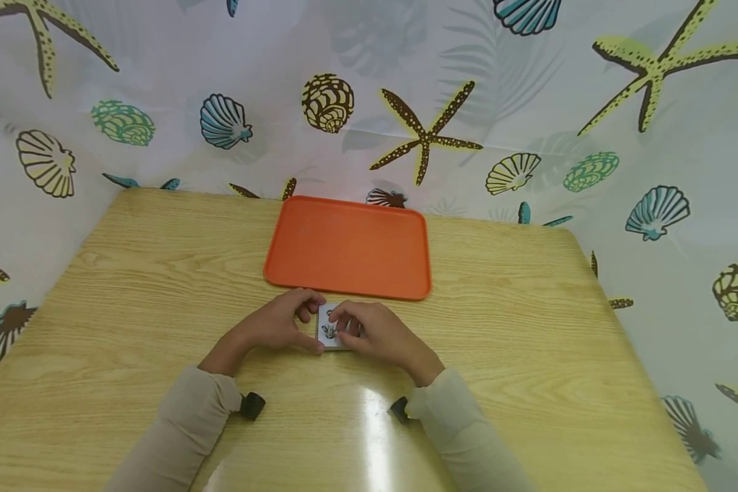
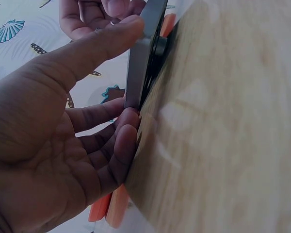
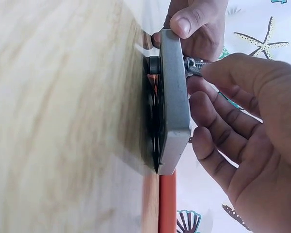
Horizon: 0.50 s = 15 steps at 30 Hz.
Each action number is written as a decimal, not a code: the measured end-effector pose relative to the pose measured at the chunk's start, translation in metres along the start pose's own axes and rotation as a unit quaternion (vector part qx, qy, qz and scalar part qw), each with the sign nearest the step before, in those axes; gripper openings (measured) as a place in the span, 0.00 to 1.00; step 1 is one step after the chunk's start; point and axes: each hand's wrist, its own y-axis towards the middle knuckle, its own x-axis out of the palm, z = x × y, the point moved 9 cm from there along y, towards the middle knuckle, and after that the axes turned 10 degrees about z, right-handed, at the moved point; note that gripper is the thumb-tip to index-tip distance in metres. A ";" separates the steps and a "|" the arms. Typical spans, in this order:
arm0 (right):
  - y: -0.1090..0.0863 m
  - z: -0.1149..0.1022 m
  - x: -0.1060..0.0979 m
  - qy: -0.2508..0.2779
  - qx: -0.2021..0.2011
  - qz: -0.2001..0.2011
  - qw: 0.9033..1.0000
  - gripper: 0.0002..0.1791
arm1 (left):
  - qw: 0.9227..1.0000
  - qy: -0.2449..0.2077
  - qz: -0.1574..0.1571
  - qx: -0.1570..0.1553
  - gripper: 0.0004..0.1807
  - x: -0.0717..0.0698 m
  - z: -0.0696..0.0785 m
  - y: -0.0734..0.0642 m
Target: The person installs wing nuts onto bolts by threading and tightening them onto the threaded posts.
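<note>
A small grey metal plate (image 1: 323, 344) lies flat on the table, with round dark feet or bolt heads (image 3: 154, 65) under it. My left hand (image 1: 278, 321) holds the plate by its left side, thumb at the near edge and fingers at the far edge. A threaded bolt (image 3: 200, 63) sticks up from the plate's top, with a shiny wing nut (image 1: 329, 331) low on it. My right hand (image 1: 378, 333) reaches over the plate from the right and pinches at the wing nut with thumb and forefinger. Its other fingers curl loosely beside the plate, and the hand hides the plate's right part.
An orange tray (image 1: 350, 249) lies just beyond the plate, near the table's back edge. The wood-patterned table (image 1: 510, 328) stretches to both sides. A curtain (image 1: 270, 61) printed with shells and starfish hangs behind and around the table.
</note>
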 end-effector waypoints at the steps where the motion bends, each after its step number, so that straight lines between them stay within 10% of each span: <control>1: 0.000 0.000 0.000 0.000 -0.001 -0.001 1.000 0.10 | 1.000 0.000 0.000 -0.001 0.43 0.000 0.000 0.000; 15: 0.000 -0.002 0.004 -0.001 -0.014 -0.008 1.000 0.16 | 1.000 0.002 -0.003 -0.001 0.43 0.000 0.000 0.000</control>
